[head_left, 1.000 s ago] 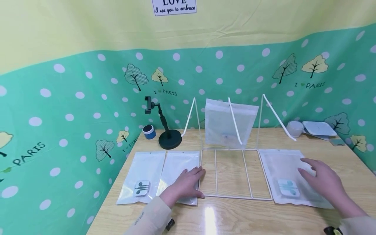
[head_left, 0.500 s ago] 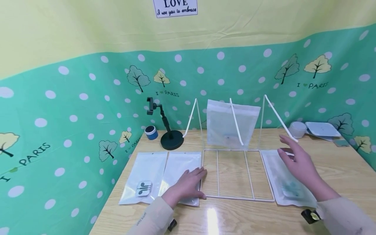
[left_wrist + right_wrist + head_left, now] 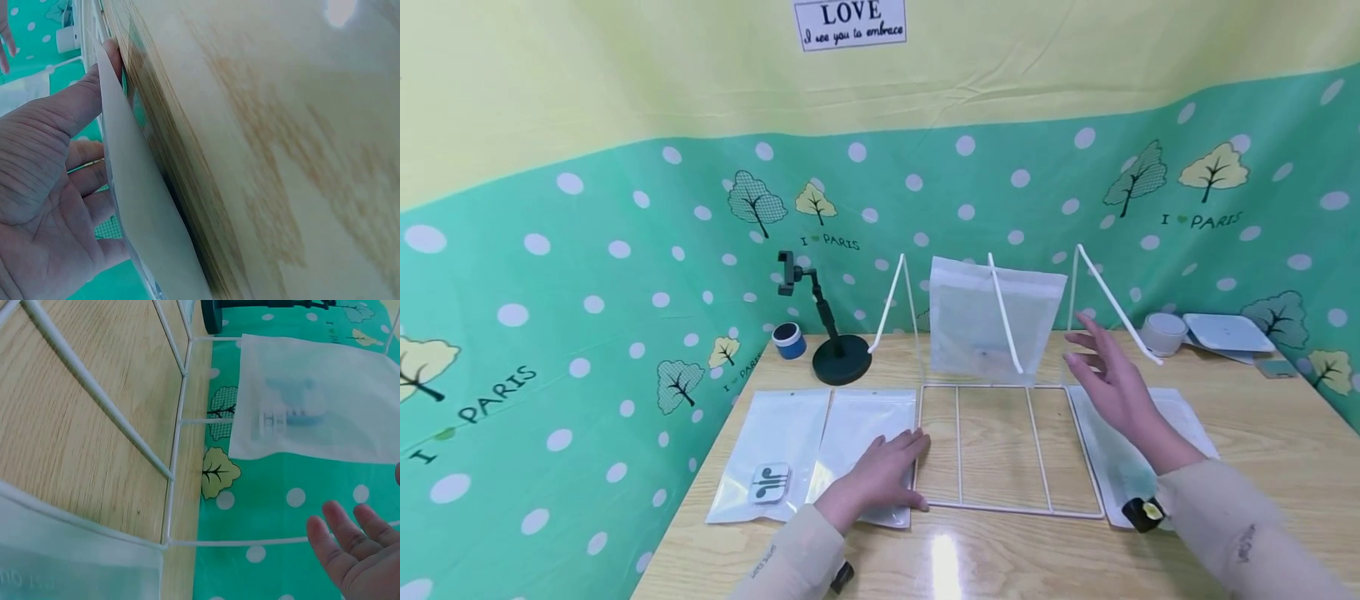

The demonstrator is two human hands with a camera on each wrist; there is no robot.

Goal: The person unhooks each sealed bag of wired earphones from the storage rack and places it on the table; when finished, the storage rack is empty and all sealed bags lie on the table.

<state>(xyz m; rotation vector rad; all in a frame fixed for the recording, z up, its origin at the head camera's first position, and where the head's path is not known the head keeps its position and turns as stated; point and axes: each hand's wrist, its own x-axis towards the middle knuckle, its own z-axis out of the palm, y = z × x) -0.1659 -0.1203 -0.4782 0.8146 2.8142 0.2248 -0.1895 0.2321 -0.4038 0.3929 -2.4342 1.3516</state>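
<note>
A white wire display rack (image 3: 1015,507) stands on the wooden table. A frosted zip bag (image 3: 962,317) hangs from its middle hook; in the right wrist view a blurry item shows through this bag (image 3: 350,394). My left hand (image 3: 883,477) rests at the rack's left edge, over the right side of a flat white bag (image 3: 865,417). In the left wrist view the thumb tip lies past that bag's edge. My right hand (image 3: 1112,379) is raised beside the rack's right hook, its fingers (image 3: 340,550) loosely extended, apart from the hanging bag. It holds nothing.
Far left lies another bag (image 3: 790,425) with cased earphones (image 3: 770,483). Right of the rack lies a frosted bag (image 3: 1183,417), partly hidden by my arm. Behind stand a blue jar (image 3: 789,342), a black phone stand (image 3: 841,360), a white cup (image 3: 1163,336) and a white tray (image 3: 1228,331).
My right hand has risen from above the right bag and moved leftward to the rack's right hook. The left hand stays at the rack's left edge.
</note>
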